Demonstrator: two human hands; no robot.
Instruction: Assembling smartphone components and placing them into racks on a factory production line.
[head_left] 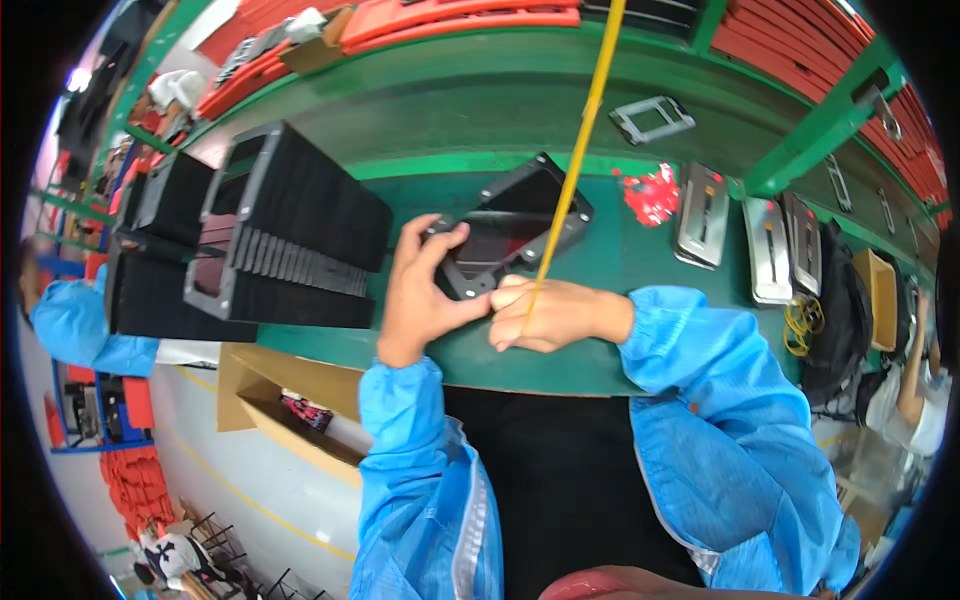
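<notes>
On the green worktop [630, 255], the left hand [425, 295] grips the black case [490, 243] between its fingers, just beyond the curled right hand [560, 312], whose hold I can't tell; slackened fingers could let it skid.

Workshop: green workbench [645, 255], stacked red parts [790, 55], blue workwear [725, 350].

Has stacked housings [320, 215] left of centre on the surface [640, 250], loose parts [490, 235] mid-frame, blocks [703, 215] upper right, a box [300, 442] lower left.
</notes>
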